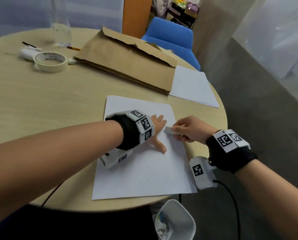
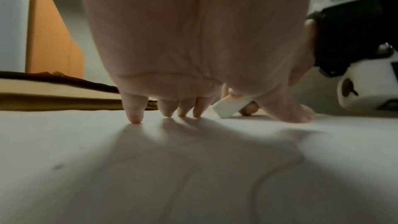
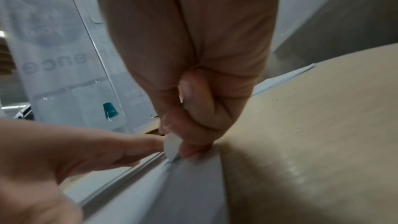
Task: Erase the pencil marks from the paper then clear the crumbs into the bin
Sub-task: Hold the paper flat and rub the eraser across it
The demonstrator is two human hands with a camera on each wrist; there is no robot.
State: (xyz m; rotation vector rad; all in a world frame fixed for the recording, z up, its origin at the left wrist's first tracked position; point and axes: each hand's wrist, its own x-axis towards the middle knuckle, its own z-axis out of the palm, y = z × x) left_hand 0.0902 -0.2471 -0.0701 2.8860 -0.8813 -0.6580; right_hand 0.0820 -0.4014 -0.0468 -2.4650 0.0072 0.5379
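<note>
Left hand (image 1: 157, 130) flat on smooth paper (image 1: 144, 170); right hand (image 1: 193, 129) pinches the eraser (image 1: 172, 131) (white block).

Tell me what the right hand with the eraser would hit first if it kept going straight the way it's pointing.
Most likely the left hand: the right hand aims the eraser leftward across the paper, and the left fingers lie just beyond its tip, though depth is uncertain.

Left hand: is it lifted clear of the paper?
No, the left hand has its fingers spread and their tips pressed down on the paper.
</note>
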